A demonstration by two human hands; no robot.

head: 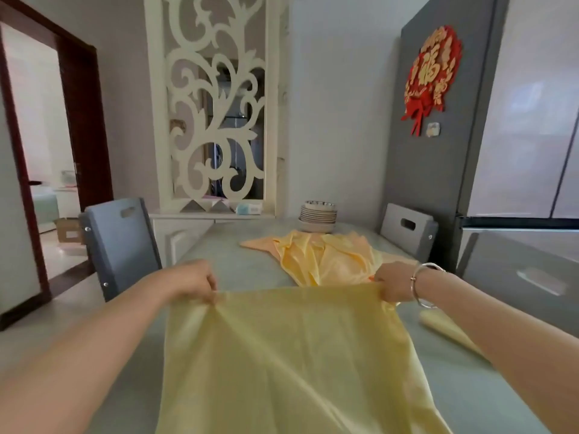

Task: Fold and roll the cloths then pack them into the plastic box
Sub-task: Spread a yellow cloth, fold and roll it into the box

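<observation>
In the head view, the left hand (191, 281) and right hand (393, 281) each pinch a far corner of the yellow cloth (291, 355), stretched over the desk (244, 264). No plastic box is visible. The slick-looking fabric could slip from either pinch, skewing the fold; uneven tension would do the same.

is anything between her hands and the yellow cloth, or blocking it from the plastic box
Nothing is between them: the left hand and right hand already pinch the far corners of the yellow cloth. No plastic box is in view, so the way to it cannot be judged.
</observation>
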